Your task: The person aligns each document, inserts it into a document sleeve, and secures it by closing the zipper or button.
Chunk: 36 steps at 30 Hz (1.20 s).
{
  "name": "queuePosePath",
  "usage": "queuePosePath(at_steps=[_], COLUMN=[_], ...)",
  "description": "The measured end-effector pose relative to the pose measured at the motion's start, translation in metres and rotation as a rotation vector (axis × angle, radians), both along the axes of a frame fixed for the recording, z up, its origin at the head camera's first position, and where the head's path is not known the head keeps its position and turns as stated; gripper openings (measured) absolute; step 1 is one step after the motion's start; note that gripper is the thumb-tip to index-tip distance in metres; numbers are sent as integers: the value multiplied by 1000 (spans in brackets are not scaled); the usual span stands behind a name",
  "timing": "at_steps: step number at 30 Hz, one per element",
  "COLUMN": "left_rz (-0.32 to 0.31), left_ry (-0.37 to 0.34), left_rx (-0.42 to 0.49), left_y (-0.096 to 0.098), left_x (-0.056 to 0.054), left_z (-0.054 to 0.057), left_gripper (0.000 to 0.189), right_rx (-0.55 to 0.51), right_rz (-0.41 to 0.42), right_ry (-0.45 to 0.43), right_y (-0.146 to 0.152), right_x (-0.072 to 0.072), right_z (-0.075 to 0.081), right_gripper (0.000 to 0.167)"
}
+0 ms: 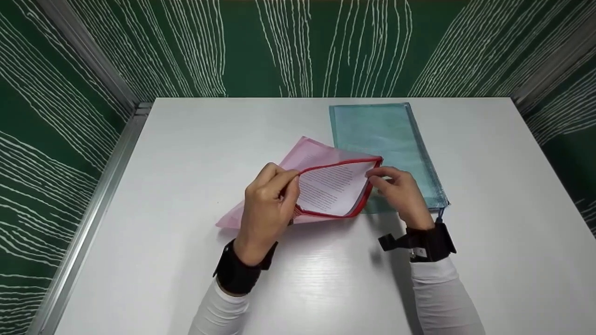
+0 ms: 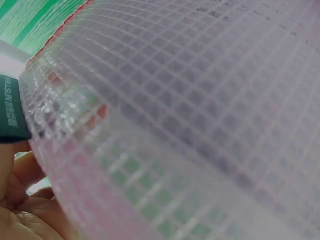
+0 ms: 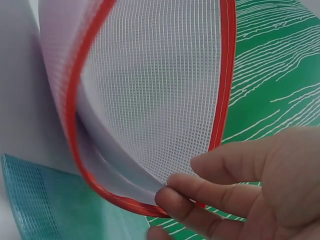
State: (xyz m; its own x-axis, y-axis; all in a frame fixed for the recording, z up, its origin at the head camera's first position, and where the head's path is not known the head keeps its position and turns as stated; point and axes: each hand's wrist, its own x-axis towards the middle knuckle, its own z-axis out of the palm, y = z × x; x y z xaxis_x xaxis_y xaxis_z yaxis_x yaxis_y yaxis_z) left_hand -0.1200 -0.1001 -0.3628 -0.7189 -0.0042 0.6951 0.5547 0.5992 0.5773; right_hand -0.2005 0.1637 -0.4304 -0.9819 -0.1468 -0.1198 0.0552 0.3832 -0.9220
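A pink mesh zip pouch (image 1: pixel 305 153) with red zipper edging is held tilted above the table, its mouth spread wide toward the right. Inside it sits a white sheet of printed paper (image 1: pixel 326 186). My left hand (image 1: pixel 270 200) pinches the pouch's upper red edge between thumb and fingers at the left end of the opening. My right hand (image 1: pixel 400 190) is at the right end of the mouth. In the right wrist view its nearly straight fingertips (image 3: pixel 167 195) touch the paper's corner just inside the red rim, the thumb standing apart from them.
A teal mesh zip pouch (image 1: pixel 377 125) lies flat on the white table (image 1: pixel 163 186), behind and right of the pink one, which partly overlaps it in the head view. Green panels with white streaks (image 1: pixel 251 51) surround the table at the back and sides.
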Motion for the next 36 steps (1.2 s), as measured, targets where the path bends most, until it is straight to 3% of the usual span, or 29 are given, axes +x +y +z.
queuePosePath(at_steps=[9, 15, 19, 23, 29, 36], left_rz=[-1, 5, -8, -22, -36, -70], left_ry=[20, 21, 20, 13, -28, -70], left_rx=[8, -3, 3, 1, -27, -45], left_y=[3, 5, 5, 6, 3, -1], left_x=[2, 3, 3, 3, 3, 5], left_z=[1, 0, 0, -1, -2, 0], left_gripper=[17, 19, 19, 18, 19, 17], right_rx=[-381, -478, -465, -458, -336, -108], right_rz=[-60, -12, 29, 17, -34, -12], right_ry=[-22, -157, -247, -252, -113, 35], right_y=[-4, -6, -5, -3, -6, -4], right_x=[1, -3, -7, -10, -6, -6], right_z=[-1, -7, -15, -22, -17, -13], right_gripper=[34, 35, 40, 36, 35, 73])
